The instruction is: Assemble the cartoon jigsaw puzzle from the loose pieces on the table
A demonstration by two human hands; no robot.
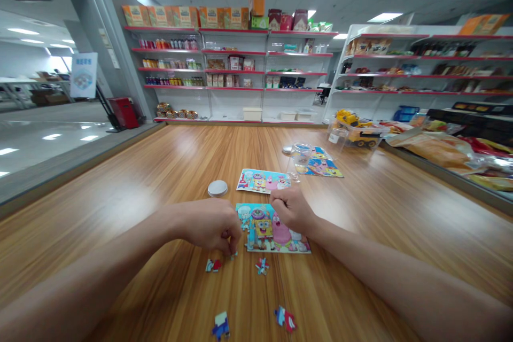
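Note:
A partly assembled cartoon jigsaw puzzle [262,232] lies flat on the wooden table, with gaps along its left side. My left hand [216,227] is at its lower left, thumb and fingers pinched on a small puzzle piece [234,256] that is mostly hidden. My right hand [294,211] is curled into a fist over the puzzle's upper right; whether anything is inside cannot be seen. Loose pieces lie nearer me: a red and white one [213,265], a star-like one [262,266], a blue and cream one [220,326] and a blue and red one [285,319].
Behind the puzzle lies a matching picture card [260,180], with a silver lid [217,188] to its left. Farther right are a clear plastic jar [301,155], a second puzzle [324,167] and a bin with yellow toy trucks [356,131]. Stocked shelves [232,53] stand beyond the table.

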